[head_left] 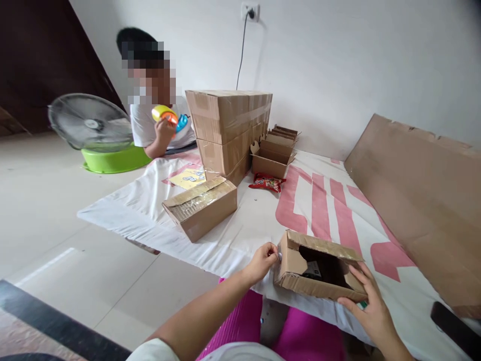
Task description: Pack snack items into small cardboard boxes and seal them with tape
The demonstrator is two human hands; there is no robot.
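Observation:
A small cardboard box (323, 287) lies in front of me, its top partly open with flaps apart. Inside it a dark item with a grey label (313, 269) shows; the rest of the inside is in shadow. My right hand (370, 301) grips the box's right end, thumb on the near side and fingers over the top edge. At the left end, my left hand (265, 261) is closed in a pinch against the box, with a small whitish bit at its fingertips that is too small to name.
A taped cardboard box (210, 215) lies to the left. Stacked cartons (221, 125) stand behind it, beside a row of open boxes (272, 155) and a red snack packet (267, 183). Cardboard sheet (417, 200) leans right. A person (141, 125) holds a colourful toy near a fan (90, 123).

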